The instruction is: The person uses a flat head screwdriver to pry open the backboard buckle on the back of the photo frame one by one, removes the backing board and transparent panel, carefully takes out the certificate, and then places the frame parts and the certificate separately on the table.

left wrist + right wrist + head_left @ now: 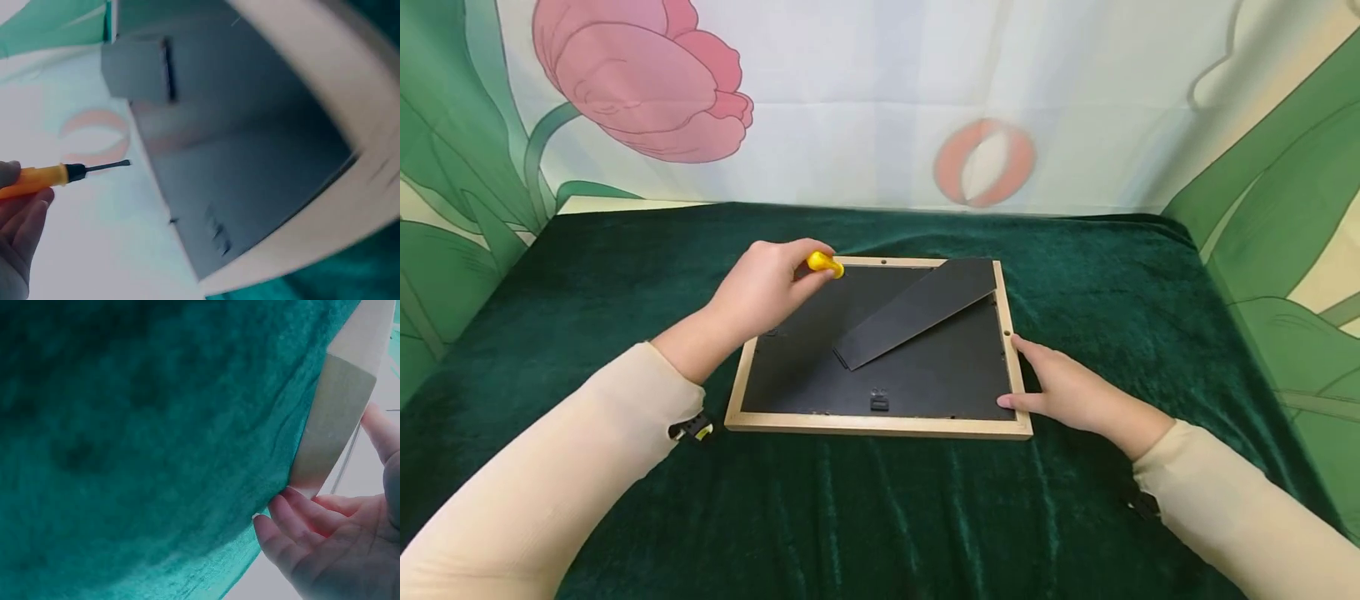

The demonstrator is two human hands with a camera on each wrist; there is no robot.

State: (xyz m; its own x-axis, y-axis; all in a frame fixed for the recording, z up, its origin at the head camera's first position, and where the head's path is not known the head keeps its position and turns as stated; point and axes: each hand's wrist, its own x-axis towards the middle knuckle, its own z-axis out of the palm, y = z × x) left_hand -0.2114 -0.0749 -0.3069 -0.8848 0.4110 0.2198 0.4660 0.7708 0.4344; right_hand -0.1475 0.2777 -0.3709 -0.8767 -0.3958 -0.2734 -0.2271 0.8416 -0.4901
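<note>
A wooden picture frame (880, 424) lies back side up, its black backing board (797, 375) showing. Across that board runs a black easel stand (925, 310), slanting to the top right corner. My left hand (763, 287) pinches a screwdriver by its yellow handle (825, 264) over the frame's upper left. In the left wrist view the screwdriver (47, 178) has a black collar and a thin metal shaft, with nothing at its tip. My right hand (1067, 387) grips the frame's right edge, thumb over the rim. Its fingers (306, 522) lie along the outer side in the right wrist view.
A dark green velvet cloth (887, 517) covers the table under the frame. Behind it hangs a pale curtain (850, 100) printed with a pink flower and green leaves. A small black hanger (879, 403) sits near the board's lower edge.
</note>
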